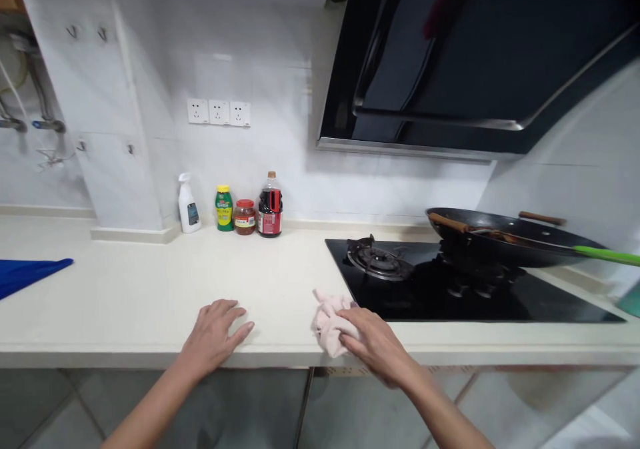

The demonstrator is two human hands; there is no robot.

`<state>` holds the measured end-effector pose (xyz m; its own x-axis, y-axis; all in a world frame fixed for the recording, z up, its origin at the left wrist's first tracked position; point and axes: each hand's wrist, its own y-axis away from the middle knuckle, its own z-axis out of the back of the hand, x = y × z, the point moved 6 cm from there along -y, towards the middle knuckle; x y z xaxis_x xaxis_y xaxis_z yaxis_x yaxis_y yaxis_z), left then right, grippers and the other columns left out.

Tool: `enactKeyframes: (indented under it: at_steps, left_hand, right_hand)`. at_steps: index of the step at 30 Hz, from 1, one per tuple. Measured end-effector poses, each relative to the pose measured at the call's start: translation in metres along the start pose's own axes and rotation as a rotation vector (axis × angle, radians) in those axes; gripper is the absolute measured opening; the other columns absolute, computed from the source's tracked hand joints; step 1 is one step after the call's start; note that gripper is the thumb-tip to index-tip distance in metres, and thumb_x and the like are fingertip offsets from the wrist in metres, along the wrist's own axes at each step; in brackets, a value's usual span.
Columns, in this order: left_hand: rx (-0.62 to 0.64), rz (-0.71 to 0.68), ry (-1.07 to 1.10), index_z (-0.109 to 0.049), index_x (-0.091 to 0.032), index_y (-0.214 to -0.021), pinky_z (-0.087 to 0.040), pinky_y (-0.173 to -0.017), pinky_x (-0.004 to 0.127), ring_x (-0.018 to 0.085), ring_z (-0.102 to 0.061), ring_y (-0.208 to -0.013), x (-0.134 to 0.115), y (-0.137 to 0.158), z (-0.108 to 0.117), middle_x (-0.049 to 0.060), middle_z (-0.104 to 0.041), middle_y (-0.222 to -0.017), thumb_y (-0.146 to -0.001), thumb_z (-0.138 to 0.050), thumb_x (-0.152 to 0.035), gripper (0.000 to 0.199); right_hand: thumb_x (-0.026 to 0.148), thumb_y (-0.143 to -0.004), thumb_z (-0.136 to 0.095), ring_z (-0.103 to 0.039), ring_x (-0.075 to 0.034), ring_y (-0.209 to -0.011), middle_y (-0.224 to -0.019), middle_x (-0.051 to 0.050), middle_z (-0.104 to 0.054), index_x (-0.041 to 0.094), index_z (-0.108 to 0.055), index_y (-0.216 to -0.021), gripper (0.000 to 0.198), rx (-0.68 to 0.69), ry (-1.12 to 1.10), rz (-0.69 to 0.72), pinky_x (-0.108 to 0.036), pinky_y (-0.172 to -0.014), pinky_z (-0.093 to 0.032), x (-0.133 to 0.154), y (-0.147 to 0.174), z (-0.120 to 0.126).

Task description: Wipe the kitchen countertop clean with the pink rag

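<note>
A crumpled pale pink fabric cloth (329,327) is gripped between the thumb and bent fingers of the right hand (375,345) and is held on the smooth white countertop (145,295), near its front edge and just beside the near left corner of a flat black glass hob (400,305). At 9 o'clock from the cloth, the left hand (215,332) is held palm down with fingers spread; whether the countertop is touched by it cannot be told. At 1 o'clock a round dark metal burner (381,262) is seen, and at 2 o'clock a wide dark metal wok with wooden handles (525,250) is set over the hob. Near the wall towards 11 o'clock, a dark red-labelled bottle with a brown cap (270,215), a red-lidded transparent jar (245,219) and a green yellow-capped bottle (224,210) are lined up.
</note>
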<state>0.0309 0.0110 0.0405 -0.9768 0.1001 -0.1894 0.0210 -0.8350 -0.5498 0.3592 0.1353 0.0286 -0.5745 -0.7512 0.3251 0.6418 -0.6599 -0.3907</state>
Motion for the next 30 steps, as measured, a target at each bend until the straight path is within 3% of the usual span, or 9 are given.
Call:
enactKeyframes:
  at_steps: [4, 7, 10, 13, 16, 19, 22, 27, 30]
  left_hand:
    - [0.029, 0.024, -0.007, -0.073, -0.025, -0.113, -0.045, -0.103, 0.048, 0.030, -0.061, -0.124, 0.001, -0.002, -0.001, 0.010, -0.071, -0.126, -0.096, -0.047, -0.059, 0.046]
    - [0.030, 0.033, -0.007, -0.073, -0.026, -0.112, -0.045, -0.102, 0.047, 0.029, -0.061, -0.123, 0.003, -0.004, -0.004, 0.010, -0.071, -0.126, -0.096, -0.046, -0.060, 0.047]
    - [0.020, 0.032, -0.002, -0.073, -0.026, -0.110, -0.046, -0.101, 0.048, 0.030, -0.061, -0.123, 0.005, -0.005, -0.006, 0.010, -0.071, -0.125, -0.095, -0.047, -0.062, 0.047]
    - [0.003, 0.026, -0.004, -0.073, -0.026, -0.109, -0.046, -0.101, 0.049, 0.031, -0.061, -0.123, 0.003, -0.006, -0.005, 0.010, -0.072, -0.124, -0.094, -0.047, -0.062, 0.047]
    - [-0.006, 0.019, -0.014, -0.073, -0.025, -0.109, -0.046, -0.099, 0.050, 0.032, -0.062, -0.121, 0.002, -0.006, -0.004, 0.011, -0.072, -0.123, -0.094, -0.047, -0.063, 0.049]
    - [-0.027, 0.014, -0.031, -0.074, -0.025, -0.108, -0.047, -0.098, 0.050, 0.033, -0.062, -0.120, 0.000, -0.006, -0.004, 0.012, -0.072, -0.122, -0.093, -0.047, -0.063, 0.049]
    - [-0.049, 0.016, -0.042, -0.074, -0.025, -0.108, -0.046, -0.098, 0.049, 0.033, -0.062, -0.120, -0.002, -0.006, -0.005, 0.012, -0.072, -0.123, -0.093, -0.047, -0.063, 0.049]
    - [-0.041, 0.022, -0.031, -0.074, -0.025, -0.110, -0.045, -0.098, 0.049, 0.032, -0.062, -0.120, -0.004, -0.005, -0.003, 0.010, -0.073, -0.123, -0.094, -0.047, -0.059, 0.046]
    - [-0.048, 0.031, 0.007, -0.072, -0.026, -0.114, -0.045, -0.100, 0.048, 0.030, -0.062, -0.121, -0.003, -0.004, 0.000, 0.009, -0.072, -0.126, -0.096, -0.044, -0.060, 0.048]
  right_hand:
    - [0.039, -0.084, -0.055, -0.060, -0.030, -0.119, -0.129, -0.008, -0.067, 0.027, -0.066, -0.122, 0.042, -0.218, -0.122, -0.107, -0.047, -0.104, -0.045, -0.046, 0.064, 0.027]
    - [0.051, -0.080, -0.057, -0.064, -0.031, -0.111, -0.124, -0.008, -0.069, 0.027, -0.064, -0.122, 0.048, -0.426, -0.168, -0.397, -0.044, -0.099, -0.050, -0.109, 0.109, 0.063]
    - [0.060, -0.079, -0.051, -0.067, -0.031, -0.102, -0.119, -0.008, -0.071, 0.027, -0.062, -0.127, 0.059, -0.671, -0.051, -0.725, -0.042, -0.089, -0.052, -0.169, 0.146, 0.110]
    - [0.058, -0.083, -0.042, -0.067, -0.032, -0.105, -0.122, -0.012, -0.070, 0.021, -0.060, -0.133, 0.065, -0.629, 0.135, -0.845, -0.041, -0.088, -0.052, -0.201, 0.145, 0.137]
    - [0.049, -0.087, -0.039, -0.066, -0.033, -0.107, -0.118, -0.017, -0.070, 0.015, -0.064, -0.130, 0.060, -0.451, 0.241, -0.839, -0.042, -0.090, -0.051, -0.209, 0.116, 0.134]
    - [0.042, -0.090, -0.043, -0.064, -0.034, -0.111, -0.120, -0.017, -0.070, 0.019, -0.067, -0.128, 0.051, -0.382, 0.307, -0.790, -0.043, -0.094, -0.047, -0.195, 0.086, 0.115]
    - [0.038, -0.093, -0.046, -0.063, -0.031, -0.114, -0.127, -0.014, -0.067, 0.025, -0.063, -0.135, 0.047, -0.324, 0.349, -0.700, -0.041, -0.095, -0.045, -0.157, 0.062, 0.084]
    - [0.031, -0.094, -0.047, -0.059, -0.030, -0.113, -0.128, -0.014, -0.064, 0.025, -0.058, -0.140, 0.048, -0.240, 0.345, -0.405, -0.041, -0.094, -0.046, -0.037, 0.025, 0.020]
    - [0.032, -0.093, -0.050, -0.055, -0.034, -0.116, -0.128, -0.017, -0.062, 0.022, -0.060, -0.138, 0.046, -0.164, 0.230, -0.328, -0.047, -0.101, -0.041, 0.033, -0.004, -0.015]
